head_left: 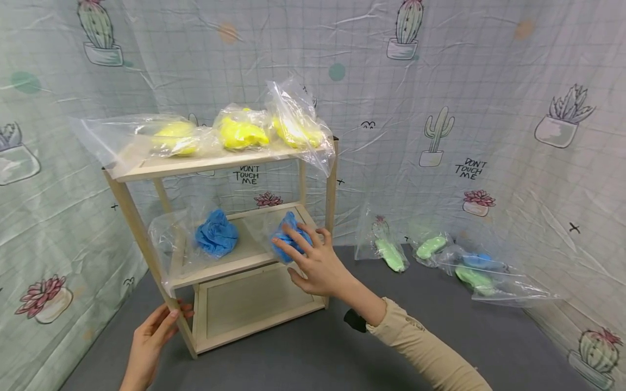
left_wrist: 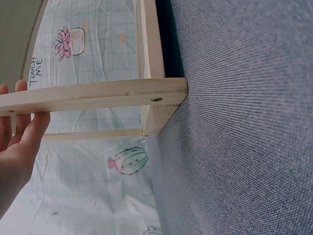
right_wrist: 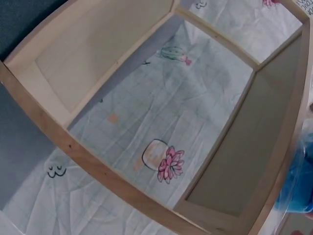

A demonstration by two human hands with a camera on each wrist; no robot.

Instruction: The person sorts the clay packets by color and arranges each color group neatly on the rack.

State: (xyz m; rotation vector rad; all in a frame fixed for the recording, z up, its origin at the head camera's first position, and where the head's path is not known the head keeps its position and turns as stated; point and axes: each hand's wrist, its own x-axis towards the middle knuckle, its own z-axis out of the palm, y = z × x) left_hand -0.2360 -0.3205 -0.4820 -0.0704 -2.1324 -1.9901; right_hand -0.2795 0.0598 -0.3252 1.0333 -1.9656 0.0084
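Note:
A light wooden shelf rack [head_left: 254, 266] stands on the dark grey surface. My left hand [head_left: 154, 331] grips its front left post [left_wrist: 98, 96], low down, with fingers and thumb on opposite sides. On the middle shelf, my right hand [head_left: 318, 260] spreads its fingers over a clear bag of blue stuff [head_left: 288, 251], fingertips touching it and thumb apart below. In the right wrist view only an edge of that blue bag [right_wrist: 299, 188] shows. Left of it on the same shelf lies another clear bag with a crumpled blue lump [head_left: 217, 234].
Three clear bags with yellow lumps [head_left: 243, 133] lie on the top shelf, some plastic overhanging its edges. On the surface right of the rack are bags with green pieces [head_left: 389, 255] and one blue piece [head_left: 481, 260]. A cactus-print cloth [head_left: 371, 87] hangs behind.

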